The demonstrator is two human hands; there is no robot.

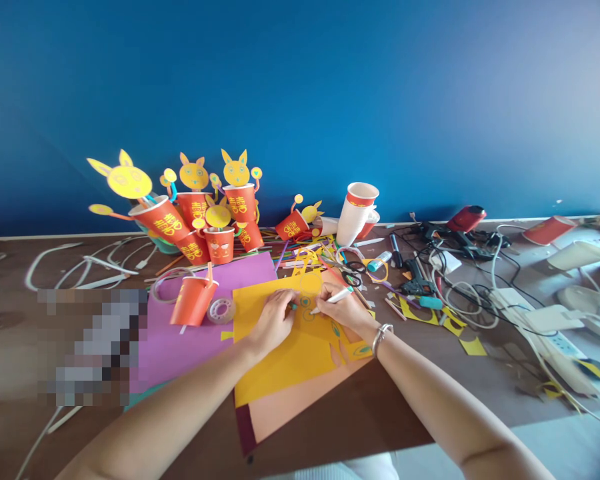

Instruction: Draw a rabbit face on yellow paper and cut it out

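Note:
My right hand (pixel 347 310) grips a white marker (pixel 337 296) with a teal end, its tip down at a yellow paper sheet (pixel 275 373). A small teal cap (pixel 294 307) shows at the fingertips of my left hand (pixel 276 323), which rests on the same sheet with fingers bent together. Between the hands the sheet carries a round drawn face shape with teal marks (pixel 306 302). Cut ear shapes with teal centres (pixel 363 351) lie by my right wrist. An orange sheet (pixel 285 407) sticks out underneath the yellow one.
Red paper cups with yellow animal heads (pixel 163 223) stand at the back left. A purple sheet (pixel 155 353) bears a red cup (pixel 194 301) and a tape roll (pixel 221 310). On the right are scissors (pixel 354 273), glue guns (pixel 417 280), cables and a power strip (pixel 545 327).

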